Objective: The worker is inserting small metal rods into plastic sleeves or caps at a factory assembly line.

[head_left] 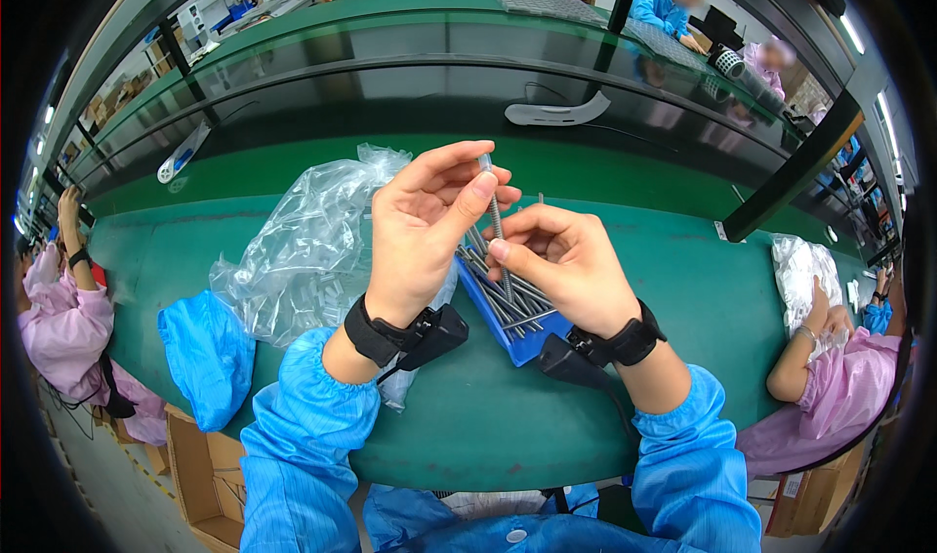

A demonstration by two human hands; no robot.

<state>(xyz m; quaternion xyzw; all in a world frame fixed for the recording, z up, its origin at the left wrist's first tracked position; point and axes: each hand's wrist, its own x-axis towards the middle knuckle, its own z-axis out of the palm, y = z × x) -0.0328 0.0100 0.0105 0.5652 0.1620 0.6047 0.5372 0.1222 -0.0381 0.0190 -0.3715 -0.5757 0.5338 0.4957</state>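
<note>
Above the bench, between my two hands, stands a threaded metal rod [496, 223], nearly upright. My left hand [415, 226] pinches a small clear plastic cap [485, 162] at the rod's upper end, thumb against fingers; how far the cap sits over the tip is hard to make out. Lower down, my right hand [566, 265] grips the rod between thumb and fingers. Beneath the hands a blue tray [522, 353] holds several similar metal rods [522, 309], partly hidden by my right hand. A large clear plastic bag [307, 231] with small clear pieces inside lies beside my left hand.
A blue cloth bundle [207, 358] lies at the bench's left. A black upright post [795, 167] stands at the far right, near a white plastic bag [805, 270]. Co-workers in pink sleeves [849, 387] sit on both sides. An open cardboard box [200, 475] is below left.
</note>
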